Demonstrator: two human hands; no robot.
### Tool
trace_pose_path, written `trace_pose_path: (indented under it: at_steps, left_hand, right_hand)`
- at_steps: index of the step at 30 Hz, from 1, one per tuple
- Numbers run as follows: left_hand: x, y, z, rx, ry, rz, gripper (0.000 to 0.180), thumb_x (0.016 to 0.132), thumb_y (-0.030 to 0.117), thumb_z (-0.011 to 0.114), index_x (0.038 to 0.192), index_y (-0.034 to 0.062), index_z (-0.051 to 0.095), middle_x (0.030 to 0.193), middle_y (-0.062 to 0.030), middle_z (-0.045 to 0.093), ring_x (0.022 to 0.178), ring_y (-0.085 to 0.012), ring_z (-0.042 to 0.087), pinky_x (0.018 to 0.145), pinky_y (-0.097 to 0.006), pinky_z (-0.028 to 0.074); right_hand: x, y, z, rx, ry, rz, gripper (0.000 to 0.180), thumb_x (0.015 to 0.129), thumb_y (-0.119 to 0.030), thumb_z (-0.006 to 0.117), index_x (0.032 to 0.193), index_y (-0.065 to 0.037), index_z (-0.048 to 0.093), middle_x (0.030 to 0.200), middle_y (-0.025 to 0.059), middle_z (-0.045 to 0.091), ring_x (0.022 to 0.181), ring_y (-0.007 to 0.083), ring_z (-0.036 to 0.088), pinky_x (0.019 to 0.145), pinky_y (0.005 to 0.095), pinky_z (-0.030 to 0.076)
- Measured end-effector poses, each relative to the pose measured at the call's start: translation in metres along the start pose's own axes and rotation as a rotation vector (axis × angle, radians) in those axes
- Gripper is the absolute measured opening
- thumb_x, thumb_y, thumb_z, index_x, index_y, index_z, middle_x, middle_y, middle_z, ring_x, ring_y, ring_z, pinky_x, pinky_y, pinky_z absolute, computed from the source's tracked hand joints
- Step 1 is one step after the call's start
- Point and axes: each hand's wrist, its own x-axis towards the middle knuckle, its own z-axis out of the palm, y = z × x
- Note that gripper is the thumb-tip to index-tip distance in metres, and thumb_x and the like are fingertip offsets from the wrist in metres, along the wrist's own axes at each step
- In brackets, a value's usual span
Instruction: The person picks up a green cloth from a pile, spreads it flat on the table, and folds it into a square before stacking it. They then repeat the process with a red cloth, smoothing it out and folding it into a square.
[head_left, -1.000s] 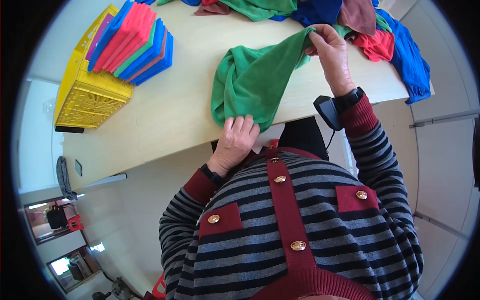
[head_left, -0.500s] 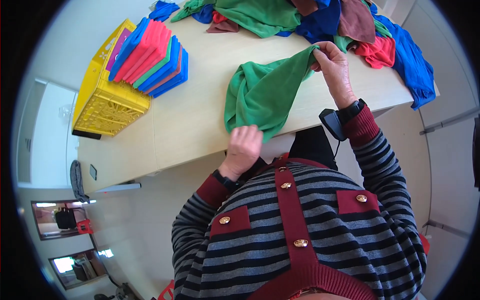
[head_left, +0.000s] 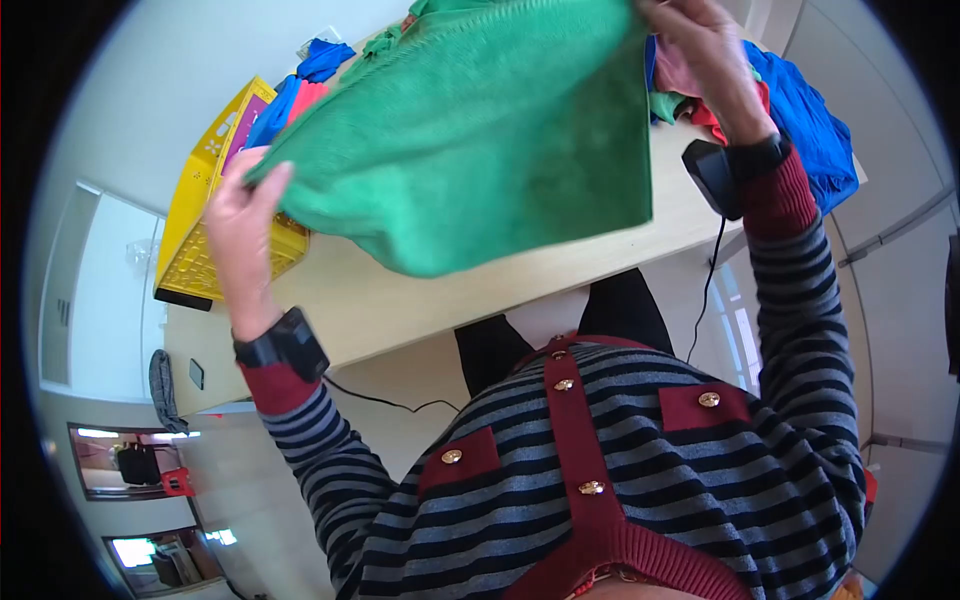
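Observation:
A green cloth point(head_left: 470, 150) hangs spread out between my two hands, held up above the table. My left hand point(head_left: 245, 205) pinches its left corner, in front of the yellow basket. At the upper right my right hand point(head_left: 710, 55) grips the opposite corner, its fingertips partly smeared by motion. The cloth's lower edge hangs loose, blurred and bulging. It hides most of the folded cloths, of which a blue and a red one point(head_left: 305, 98) peek out above my left hand.
A yellow plastic basket point(head_left: 185, 240) stands at the table's left. Loose cloths, among them a large blue one point(head_left: 815, 130), lie heaped at the far right, some over the edge. A phone point(head_left: 196, 374) rests near the table's left end point(head_left: 240, 365).
The green cloth has gone from bunched on the table to raised and spread wide. My left hand has swung left and up to a corner; my right hand has risen up and right.

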Motion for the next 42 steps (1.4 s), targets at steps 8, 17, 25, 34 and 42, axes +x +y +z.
trace_pose_path:
  at_steps: [8, 17, 25, 34, 42]
  left_hand:
    - [-0.005, -0.028, 0.005, -0.099, -0.126, -0.196, 0.012, 0.094, 0.004, 0.071, 0.104, 0.0007, 0.068, 0.094, 0.0013, 0.067, 0.087, -0.0064, 0.06, 0.083, -0.022, 0.047]
    - [0.01, -0.043, -0.01, -0.231, -0.127, -0.168, 0.018, 0.096, 0.006, 0.068, 0.112, 0.0011, 0.067, 0.102, -0.0005, 0.068, 0.098, -0.007, 0.059, 0.089, -0.022, 0.044]
    - [0.006, -0.043, -0.006, -0.072, -0.105, -0.171, 0.019, 0.097, 0.006, 0.065, 0.114, 0.0004, 0.063, 0.104, -0.0008, 0.066, 0.097, -0.0071, 0.059, 0.089, -0.022, 0.045]
    - [0.008, -0.064, -0.002, -0.006, -0.179, -0.211, 0.016, 0.097, 0.003, 0.062, 0.113, 0.001, 0.062, 0.101, -0.0004, 0.064, 0.093, -0.0073, 0.059, 0.082, -0.023, 0.047]
    - [0.003, -0.067, 0.008, -0.113, -0.19, -0.068, 0.011, 0.096, -0.003, 0.061, 0.105, 0.0031, 0.06, 0.094, 0.004, 0.059, 0.086, -0.0029, 0.057, 0.079, -0.019, 0.046]
  right_hand:
    - [-0.007, -0.004, -0.01, 0.15, -0.102, 0.245, 0.01, 0.096, -0.012, 0.061, 0.1, -0.005, 0.067, 0.09, -0.0019, 0.064, 0.085, 0.0088, 0.059, 0.081, 0.0246, 0.047]
    - [-0.007, -0.007, -0.005, 0.269, -0.101, 0.245, 0.011, 0.097, -0.014, 0.06, 0.101, -0.006, 0.067, 0.093, -0.0012, 0.066, 0.087, 0.0099, 0.062, 0.084, 0.0255, 0.048]
    - [-0.006, 0.004, -0.008, 0.274, -0.137, 0.304, 0.01, 0.097, -0.013, 0.06, 0.1, -0.005, 0.067, 0.091, -0.0023, 0.063, 0.086, 0.0087, 0.059, 0.082, 0.0242, 0.047]
    - [-0.007, 0.024, -0.005, 0.106, -0.243, 0.135, 0.022, 0.103, -0.023, 0.056, 0.113, -0.005, 0.065, 0.106, -0.001, 0.065, 0.101, 0.0095, 0.061, 0.096, 0.0262, 0.047]
    - [-0.008, 0.027, -0.011, 0.212, -0.164, 0.256, 0.02, 0.1, -0.026, 0.062, 0.11, -0.01, 0.069, 0.099, -0.0033, 0.067, 0.097, 0.0067, 0.062, 0.093, 0.0238, 0.045]
